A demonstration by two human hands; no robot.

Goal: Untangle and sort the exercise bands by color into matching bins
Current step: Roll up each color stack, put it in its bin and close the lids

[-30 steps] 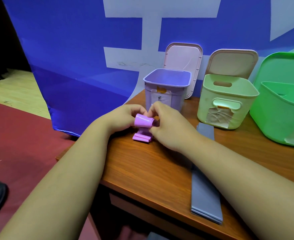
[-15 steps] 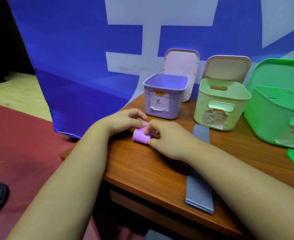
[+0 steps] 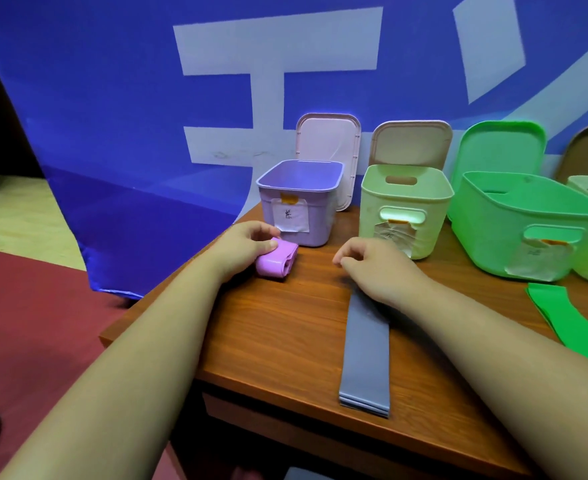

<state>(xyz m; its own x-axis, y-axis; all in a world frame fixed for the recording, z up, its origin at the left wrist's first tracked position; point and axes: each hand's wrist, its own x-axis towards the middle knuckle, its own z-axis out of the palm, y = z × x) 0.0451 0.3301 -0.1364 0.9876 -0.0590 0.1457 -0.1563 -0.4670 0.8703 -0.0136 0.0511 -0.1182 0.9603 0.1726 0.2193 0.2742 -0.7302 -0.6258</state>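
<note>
My left hand (image 3: 247, 245) curls round the rolled purple band (image 3: 278, 259) on the desk (image 3: 285, 323), just beside the purple bin (image 3: 299, 202). My right hand (image 3: 379, 268) hangs loose and empty above the gray band (image 3: 365, 358).

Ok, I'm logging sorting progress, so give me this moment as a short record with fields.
left hand: grips rolled purple band on table, beside purple bin
right hand: holds nothing, over grey band's far end
grey band: flat on table, unsorted
green band: flat, near green bin
</note>
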